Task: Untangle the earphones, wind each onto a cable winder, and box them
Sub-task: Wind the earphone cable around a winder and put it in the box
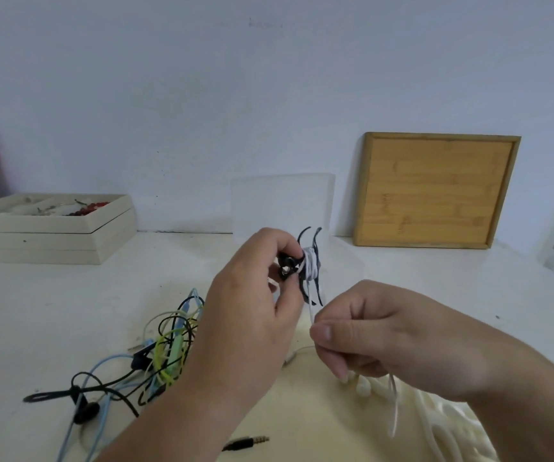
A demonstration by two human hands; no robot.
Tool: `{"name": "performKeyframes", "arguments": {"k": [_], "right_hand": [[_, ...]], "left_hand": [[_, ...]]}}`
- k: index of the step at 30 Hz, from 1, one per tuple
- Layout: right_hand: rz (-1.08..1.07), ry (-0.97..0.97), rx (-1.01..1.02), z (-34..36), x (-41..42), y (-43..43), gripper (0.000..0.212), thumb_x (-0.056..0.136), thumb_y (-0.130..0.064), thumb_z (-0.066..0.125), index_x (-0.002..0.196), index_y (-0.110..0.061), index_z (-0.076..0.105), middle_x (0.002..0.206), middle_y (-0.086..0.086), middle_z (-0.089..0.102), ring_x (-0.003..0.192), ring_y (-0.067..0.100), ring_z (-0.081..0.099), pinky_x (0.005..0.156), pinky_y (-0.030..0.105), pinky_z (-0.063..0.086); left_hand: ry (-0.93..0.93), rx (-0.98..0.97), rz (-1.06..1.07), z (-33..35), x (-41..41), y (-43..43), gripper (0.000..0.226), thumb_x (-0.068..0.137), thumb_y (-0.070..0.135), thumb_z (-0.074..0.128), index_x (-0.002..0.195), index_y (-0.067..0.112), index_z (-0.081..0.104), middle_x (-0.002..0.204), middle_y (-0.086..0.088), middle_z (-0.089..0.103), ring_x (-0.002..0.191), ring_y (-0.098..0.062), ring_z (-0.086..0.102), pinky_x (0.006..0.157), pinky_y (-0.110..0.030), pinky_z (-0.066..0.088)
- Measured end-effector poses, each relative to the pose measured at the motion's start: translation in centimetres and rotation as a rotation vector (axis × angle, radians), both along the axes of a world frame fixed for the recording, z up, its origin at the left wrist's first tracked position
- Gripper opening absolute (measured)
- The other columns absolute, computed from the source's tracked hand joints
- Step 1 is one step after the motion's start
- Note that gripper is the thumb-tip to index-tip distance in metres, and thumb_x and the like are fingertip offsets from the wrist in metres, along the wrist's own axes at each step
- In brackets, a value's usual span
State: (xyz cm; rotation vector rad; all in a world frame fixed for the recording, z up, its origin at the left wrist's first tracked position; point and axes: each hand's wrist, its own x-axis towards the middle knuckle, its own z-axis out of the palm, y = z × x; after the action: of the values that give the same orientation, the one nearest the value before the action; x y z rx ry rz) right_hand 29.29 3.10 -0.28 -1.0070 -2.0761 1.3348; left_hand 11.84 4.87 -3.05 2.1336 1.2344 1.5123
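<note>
left hand (252, 315): grips dark fishbone-shaped cable winder (309, 266), raised above white desk (69, 305)
right hand (382, 338): just near-right of winder, pinches white earphone cable (312, 315) partly wound on it
tangled coloured earphones (155, 355): on desk, near-left of hands
clear box (282, 201): far, behind winder

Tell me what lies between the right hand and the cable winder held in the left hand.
In the head view, only a short stretch of white earphone cable runs from the cable winder down to the right hand, which pinches it.
</note>
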Motion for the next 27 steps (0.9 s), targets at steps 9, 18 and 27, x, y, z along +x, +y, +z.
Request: {"name": "performKeyframes", "arguments": {"k": [9,18,27], "right_hand": [[-0.42,0.24,0.222,0.7,1.4,0.4,0.03,0.081,-0.029,0.06,0.062,-0.009,0.068,0.049,-0.002,0.034,0.048,0.013,0.027,0.045,0.022,0.022],[-0.799,0.187,0.337,-0.2,2.5,1.8,0.029,0.098,-0.032,0.059,0.077,-0.017,0.073,0.063,0.011,0.032,0.06,0.036,0.023,0.05,0.051,0.025],[-0.798,0.187,0.148,-1.4,0.8,2.6,0.039,0.099,-0.022,0.057,0.062,-0.011,0.065,0.045,-0.013,0.043,0.045,0.007,0.033,0.053,0.026,0.026]], "left_hand": [[0.336,0.014,-0.052,0.1,0.0,-0.1,0.028,0.087,0.006,0.062,0.092,0.033,0.055,0.087,0.017,0.058,0.079,-0.009,0.054,0.067,-0.028,0.043],[0.122,-0.198,-0.26,0.6,0.1,-1.0,0.028,0.092,0.01,0.061,0.093,0.039,0.057,0.089,0.015,0.065,0.079,-0.012,0.061,0.07,-0.025,0.049],[-0.098,-0.309,-0.442,0.5,0.4,-0.8,0.032,0.091,-0.005,0.059,0.093,0.027,0.062,0.086,-0.003,0.069,0.078,-0.02,0.065,0.075,-0.035,0.057]]}}
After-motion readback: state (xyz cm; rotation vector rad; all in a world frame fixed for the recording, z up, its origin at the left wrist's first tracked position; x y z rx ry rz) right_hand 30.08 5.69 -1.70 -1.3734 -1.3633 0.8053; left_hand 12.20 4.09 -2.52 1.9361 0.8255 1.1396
